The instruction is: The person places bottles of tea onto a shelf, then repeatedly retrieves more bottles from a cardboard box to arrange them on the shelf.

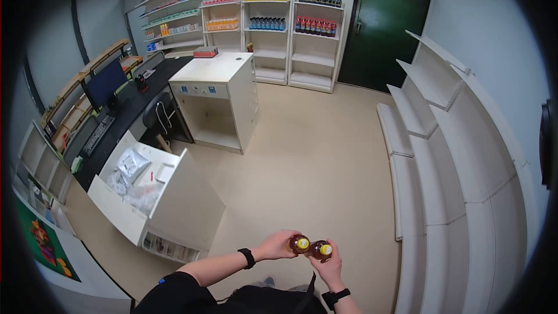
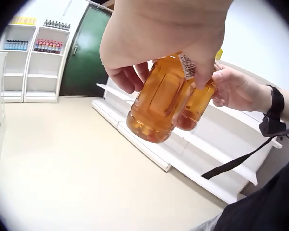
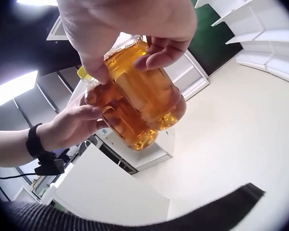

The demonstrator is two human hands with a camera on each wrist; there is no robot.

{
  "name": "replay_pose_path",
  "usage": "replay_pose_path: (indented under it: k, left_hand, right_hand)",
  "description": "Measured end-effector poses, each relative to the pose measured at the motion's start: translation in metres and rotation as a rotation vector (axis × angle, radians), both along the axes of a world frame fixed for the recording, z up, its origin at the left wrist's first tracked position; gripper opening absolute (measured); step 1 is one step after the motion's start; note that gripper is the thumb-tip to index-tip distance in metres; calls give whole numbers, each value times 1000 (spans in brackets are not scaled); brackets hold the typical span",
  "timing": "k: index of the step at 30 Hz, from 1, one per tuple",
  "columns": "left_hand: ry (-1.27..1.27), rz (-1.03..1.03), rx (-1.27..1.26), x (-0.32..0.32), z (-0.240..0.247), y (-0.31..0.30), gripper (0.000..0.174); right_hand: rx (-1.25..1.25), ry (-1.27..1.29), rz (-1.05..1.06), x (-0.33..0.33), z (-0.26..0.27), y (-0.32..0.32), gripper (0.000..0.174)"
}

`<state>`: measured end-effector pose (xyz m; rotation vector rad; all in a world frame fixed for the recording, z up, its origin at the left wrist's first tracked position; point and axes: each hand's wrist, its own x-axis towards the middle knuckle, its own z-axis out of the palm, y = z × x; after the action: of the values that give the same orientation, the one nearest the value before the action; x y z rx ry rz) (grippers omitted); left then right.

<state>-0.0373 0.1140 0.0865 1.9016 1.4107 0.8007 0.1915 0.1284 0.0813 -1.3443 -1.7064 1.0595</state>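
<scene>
Low in the head view, at 6 o'clock, the person holds two amber drink bottles with yellow caps side by side in front of the body. The left hand [image 1: 276, 245] grips the left bottle [image 1: 300, 243], with thumb and fingers curled round its upper body; the right hand [image 1: 330, 267] grips the right bottle [image 1: 321, 250] the same way, from the 5 o'clock side. The two bottles touch along their sides, both close to upright with caps toward the head camera. In the left wrist view the thumb lies on a barcode label [image 2: 189, 65] high on the left bottle, and the amber liquid fills both bottles down to their rounded bases. Each wrist wears a black band [image 1: 248, 257].

Around them lies a beige floor [image 1: 314, 157]. White wall shelving [image 1: 442, 157] runs along 3 o'clock; a green door [image 1: 383, 29] stands at 1 o'clock; stocked shelves [image 1: 264, 23] with rows of coloured bottles and packs stand at 12 o'clock. A white cabinet [image 1: 218, 99] stands at 11 o'clock, well apart from the hands. A black desk [image 1: 125, 116] with a monitor [image 1: 104, 84] and a keyboard [image 1: 96, 135] lies at 9 to 10 o'clock. A white counter [image 1: 174, 203] holding clear plastic bags [image 1: 132, 166] sits at 8 o'clock, nearer the left arm.
</scene>
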Motion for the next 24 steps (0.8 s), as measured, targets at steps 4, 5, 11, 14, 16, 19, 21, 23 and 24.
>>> replay_pose_path:
  k: [4,5,11,14,16,19,21,23,24]
  left_hand:
    - [-17,117,10,-38,9,112,59]
    - [-20,157,-3,-44,4,141,60]
    - [-111,323,-112,-80,-38,325,66]
    - [-182,437,-138,-98,-24,412,68]
    - [-202,494,-151,-116,1,461,67]
    - [-147,594,-156,-147,4,533,68]
    - [-173,658,-149,-172,-10,584,68]
    - [-179,716,-156,-208,-26,632,69]
    - [-187,728,-125,-225,-34,659,68]
  right_hand:
    - [-42,118,53,-43,1,129,72]
    - [-96,172,60,-50,-4,162,71]
    - [111,-15,202,-94,-39,381,71]
    - [173,-6,286,-122,-17,485,71]
    - [100,30,344,-144,0,546,72]
    - [119,29,438,-187,-4,635,72]
    - [113,52,498,-222,-4,698,73]
    - [77,-181,559,-259,4,755,70]
    - [70,-180,578,-276,-7,785,70]
